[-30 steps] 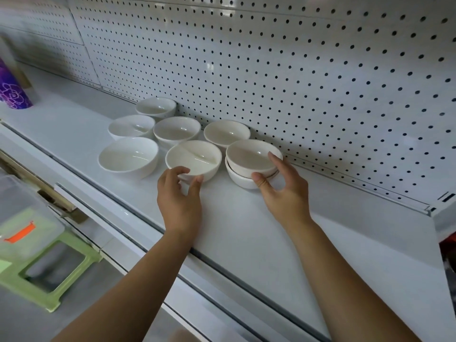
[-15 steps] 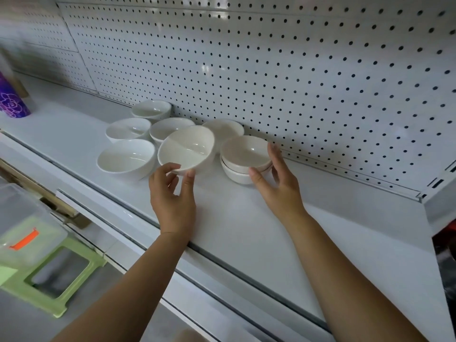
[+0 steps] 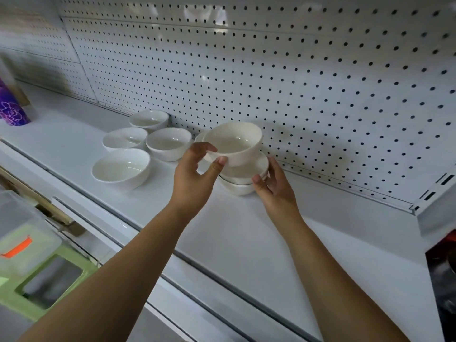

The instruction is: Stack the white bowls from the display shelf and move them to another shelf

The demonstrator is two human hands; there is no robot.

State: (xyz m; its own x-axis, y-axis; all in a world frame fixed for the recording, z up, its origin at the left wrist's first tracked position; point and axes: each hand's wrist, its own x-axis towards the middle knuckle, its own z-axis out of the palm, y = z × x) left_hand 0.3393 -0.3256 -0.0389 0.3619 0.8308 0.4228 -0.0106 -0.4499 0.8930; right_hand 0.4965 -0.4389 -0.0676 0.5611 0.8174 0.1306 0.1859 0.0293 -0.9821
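Note:
My left hand (image 3: 195,174) pinches a white bowl (image 3: 234,143) by its near rim and holds it in the air just above a stack of two white bowls (image 3: 243,180) on the white shelf (image 3: 241,243). Around the right side of that stack my right hand (image 3: 274,188) curls its thumb and fingers. Several more white bowls stand to the left: a near one (image 3: 121,169), one behind it (image 3: 124,139), one in the middle (image 3: 169,143) and one at the back (image 3: 149,119). Another bowl (image 3: 199,138) peeks out behind the lifted one.
A white pegboard wall (image 3: 296,82) backs the shelf. A purple flowered cup (image 3: 11,111) stands at the far left. Below the shelf edge are a clear plastic box with an orange tab (image 3: 22,238) and a green stool (image 3: 49,285).
My left hand has lifted a bowl off the shelf and carried it right, over the stack. My right hand has stayed on the stack.

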